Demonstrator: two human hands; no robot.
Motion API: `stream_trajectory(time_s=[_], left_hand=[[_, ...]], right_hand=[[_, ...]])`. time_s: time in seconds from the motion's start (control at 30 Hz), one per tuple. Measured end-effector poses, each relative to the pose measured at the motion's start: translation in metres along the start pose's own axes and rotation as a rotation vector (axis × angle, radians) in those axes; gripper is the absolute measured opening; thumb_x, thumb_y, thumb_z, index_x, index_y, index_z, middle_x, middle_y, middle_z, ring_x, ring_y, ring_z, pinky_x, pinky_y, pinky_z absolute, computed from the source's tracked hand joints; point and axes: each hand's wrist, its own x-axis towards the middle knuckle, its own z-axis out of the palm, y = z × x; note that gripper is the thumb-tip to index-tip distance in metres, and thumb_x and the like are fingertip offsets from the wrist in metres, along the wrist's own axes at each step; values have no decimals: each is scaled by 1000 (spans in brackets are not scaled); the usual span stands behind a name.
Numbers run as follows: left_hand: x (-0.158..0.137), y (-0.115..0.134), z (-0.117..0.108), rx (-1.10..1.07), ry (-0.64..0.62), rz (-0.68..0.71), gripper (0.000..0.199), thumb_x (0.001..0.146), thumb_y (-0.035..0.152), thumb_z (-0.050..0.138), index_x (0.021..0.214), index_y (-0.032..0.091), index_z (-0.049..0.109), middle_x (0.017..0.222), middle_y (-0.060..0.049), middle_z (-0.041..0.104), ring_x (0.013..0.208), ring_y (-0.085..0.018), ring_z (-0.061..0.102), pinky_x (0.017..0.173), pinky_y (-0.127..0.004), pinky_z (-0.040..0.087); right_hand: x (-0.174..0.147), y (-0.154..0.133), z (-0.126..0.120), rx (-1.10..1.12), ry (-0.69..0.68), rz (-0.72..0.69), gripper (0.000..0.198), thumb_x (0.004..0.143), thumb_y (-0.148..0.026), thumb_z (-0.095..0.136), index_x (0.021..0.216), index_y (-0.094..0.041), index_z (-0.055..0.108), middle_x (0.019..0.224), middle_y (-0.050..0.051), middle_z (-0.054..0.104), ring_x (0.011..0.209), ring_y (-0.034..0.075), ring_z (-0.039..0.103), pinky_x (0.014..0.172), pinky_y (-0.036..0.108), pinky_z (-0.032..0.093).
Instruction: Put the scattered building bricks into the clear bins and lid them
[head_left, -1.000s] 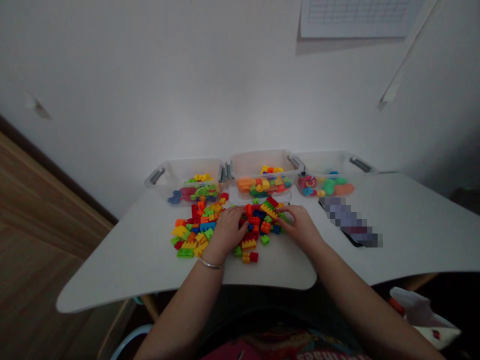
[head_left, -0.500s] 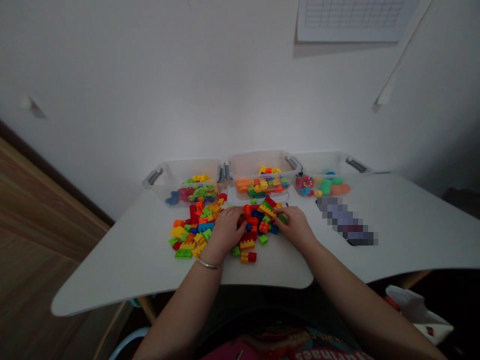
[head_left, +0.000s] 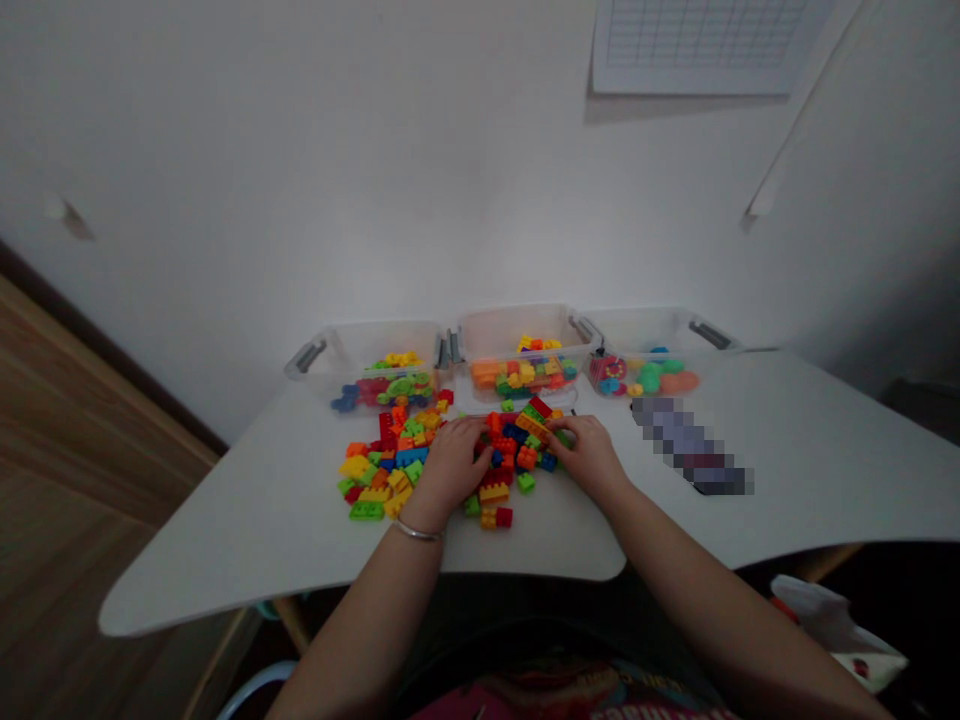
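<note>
A heap of loose toy building bricks (head_left: 412, 455) in red, orange, yellow, green and blue spreads over the white table. Over the middle of the heap lies my left hand (head_left: 452, 460), a bangle on its wrist. Its thumb stands apart from the fingers, whose tips are partly lost among the bricks. At the heap's right side my right hand (head_left: 589, 450) has thumb and fingertips closed on the right end of a tilted stack of toy bricks (head_left: 533, 420), with yellow, green and red layers. A yellow-and-red pair of bricks (head_left: 496, 518) lies nearer the front edge.
Three clear bins stand along the wall: left bin (head_left: 307, 375), middle bin (head_left: 480, 325) and right bin (head_left: 637, 325), each with colourful toys inside. A blurred-out phone-like object (head_left: 690, 447) lies right of my right hand. The white table (head_left: 247, 530) has a curved front edge.
Almost nothing differs. The view has shifted very slightly; both hands and the brick stack keep their places.
</note>
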Motion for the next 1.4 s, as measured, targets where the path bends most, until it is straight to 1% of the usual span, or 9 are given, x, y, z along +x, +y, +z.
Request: stream_trajectory(time_s=[0.1, 0.3, 0.5, 0.57, 0.77, 0.93, 1.1, 1.2, 1.4], left_hand=[[0, 0, 0, 4, -3, -4, 31, 87, 22, 59, 118, 16, 62, 126, -12, 65, 121, -27, 57, 110, -46, 42], [0, -2, 2, 7, -4, -3, 29, 88, 23, 58, 116, 18, 63, 125, -11, 66, 121, -27, 57, 110, -46, 42], [0, -1, 0, 6, -10, -8, 29, 88, 21, 56, 116, 16, 62, 125, -11, 65, 120, -27, 57, 109, -45, 42], [0, -1, 0, 4, -9, -4, 29, 88, 21, 56, 116, 15, 62, 124, -12, 66, 119, -26, 57, 108, -45, 42], [0, -2, 2, 2, 10, -3, 28, 87, 22, 58, 115, 18, 63, 123, -10, 66, 117, -26, 58, 107, -45, 44], [0, -4, 3, 0, 1, -4, 27, 87, 22, 58, 113, 18, 63, 125, -10, 65, 119, -27, 57, 108, -45, 43], [0, -2, 1, 3, -7, -4, 28, 88, 22, 58, 115, 16, 63, 124, -11, 66, 119, -27, 57, 108, -44, 42], [0, -1, 0, 8, -20, -8, 27, 88, 22, 57, 114, 15, 63, 124, -12, 66, 119, -27, 57, 108, -44, 42], [0, -1, 1, 11, -20, -17, 30, 89, 24, 57, 118, 16, 62, 127, -12, 64, 122, -27, 56, 110, -45, 41]], right_hand=[[1, -3, -4, 52, 69, 30, 9, 80, -30, 62, 80, -24, 68, 85, 6, 74, 84, 27, 64, 78, 44, 50], [12, -8, -20, 233, 364, 84, 12, 80, -34, 58, 76, -24, 63, 79, 5, 70, 79, 24, 62, 75, 40, 50], [61, -7, -37, 531, 527, 209, 19, 79, -42, 55, 76, -24, 51, 74, 3, 65, 67, 18, 60, 63, 32, 50], [79, -6, -43, 514, 517, 207, 19, 79, -43, 56, 77, -25, 49, 72, 2, 64, 64, 19, 61, 61, 32, 50], [115, -18, -52, 163, 369, 191, 15, 80, -37, 56, 75, -25, 50, 72, 3, 68, 68, 22, 64, 64, 33, 48], [133, -32, -45, 25, 333, 162, 13, 82, -34, 55, 74, -24, 50, 74, 4, 71, 72, 23, 66, 76, 37, 48], [143, -33, -35, -13, 248, 272, 10, 83, -31, 55, 76, -23, 55, 77, 6, 73, 76, 25, 67, 82, 42, 46], [141, -32, -33, -50, 208, 229, 10, 84, -27, 54, 88, -22, 61, 79, 6, 74, 81, 26, 68, 85, 43, 45], [135, -28, -32, -104, 201, 128, 31, 85, -27, 52, 112, -19, 63, 88, 9, 76, 89, 30, 68, 90, 48, 44]])
